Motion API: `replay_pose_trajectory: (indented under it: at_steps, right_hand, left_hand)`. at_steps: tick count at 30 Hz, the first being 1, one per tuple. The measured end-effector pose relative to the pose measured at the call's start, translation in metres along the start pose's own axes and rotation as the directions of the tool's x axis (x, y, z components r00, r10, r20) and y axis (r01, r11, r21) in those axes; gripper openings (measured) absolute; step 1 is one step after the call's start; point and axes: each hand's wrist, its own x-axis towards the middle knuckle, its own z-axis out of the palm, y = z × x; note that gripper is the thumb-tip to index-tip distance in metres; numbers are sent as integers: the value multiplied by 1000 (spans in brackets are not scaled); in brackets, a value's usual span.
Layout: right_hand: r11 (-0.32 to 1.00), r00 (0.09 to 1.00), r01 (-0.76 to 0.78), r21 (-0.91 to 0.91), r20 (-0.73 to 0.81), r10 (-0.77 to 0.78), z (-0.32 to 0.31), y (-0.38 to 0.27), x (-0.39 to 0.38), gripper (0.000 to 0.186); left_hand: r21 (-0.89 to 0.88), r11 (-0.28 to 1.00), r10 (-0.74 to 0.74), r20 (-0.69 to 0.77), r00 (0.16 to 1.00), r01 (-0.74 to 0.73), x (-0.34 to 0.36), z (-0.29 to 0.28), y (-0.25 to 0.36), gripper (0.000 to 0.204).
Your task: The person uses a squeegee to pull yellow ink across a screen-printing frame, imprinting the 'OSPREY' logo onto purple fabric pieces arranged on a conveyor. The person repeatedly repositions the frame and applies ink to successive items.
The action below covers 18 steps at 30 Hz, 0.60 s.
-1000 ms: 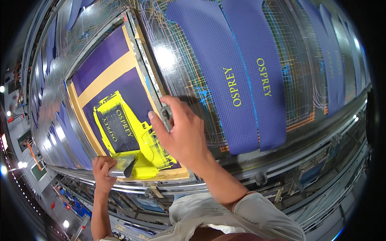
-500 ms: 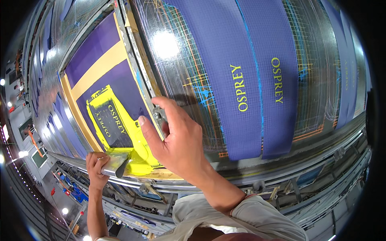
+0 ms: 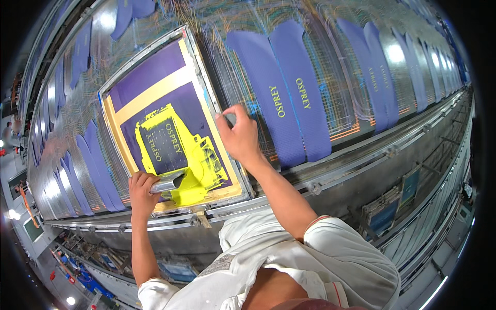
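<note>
My left hand [image 3: 142, 187] is closed round the end of a metal-handled squeegee [image 3: 169, 183], which lies across the near part of a screen printing frame [image 3: 206, 95]. Bright yellow ink [image 3: 199, 178] is pooled against the squeegee and smeared round a dark rectangular stencil area [image 3: 164, 139] with lettering. At the frame's right rail, my right hand [image 3: 241, 135] has thumb and fingers curled round a small grey metal piece [image 3: 230, 119]. My fingers partly cover that piece. Purple mesh and cream tape fill the rest of the frame.
Right of the frame, blue-purple fabric panels [image 3: 305, 124] with yellow lettering lie on the long shiny table; more panels [image 3: 101, 170] lie to the left. A metal rail [image 3: 356, 173] with bolts runs along the near edge. Screens [image 3: 385, 212] are stowed beneath.
The view has shifted, showing more of the table. My right hand has gone from spread fingers to a curled grip at the frame's right rail. My left hand still holds the squeegee.
</note>
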Motion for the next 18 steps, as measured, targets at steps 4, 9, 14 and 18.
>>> replay_pose_trajectory:
  at_steps: [4, 9, 14, 18]
  right_hand:
    - [993, 994, 99, -69, -49, -103, -17, -10, 6, 28]
    - [932, 974, 207, -298, -22, -223, -21, -34, 6, 27]
    - [879, 973, 197, -435, -26, -231, -11, -66, -1, 31]
    - [836, 970, 172, -522, -56, -235, -8, -55, 0, 31]
  left_hand:
    - [-35, 999, 30, -102, 994, -33, 7, 0, 14, 39]
    - [-103, 995, -2, -194, 981, -19, -13, 4, 16, 33]
    - [-240, 970, -107, -280, 954, 39, -35, 17, 7, 27]
    - [-225, 974, -39, -343, 939, -41, -36, 26, 3, 31]
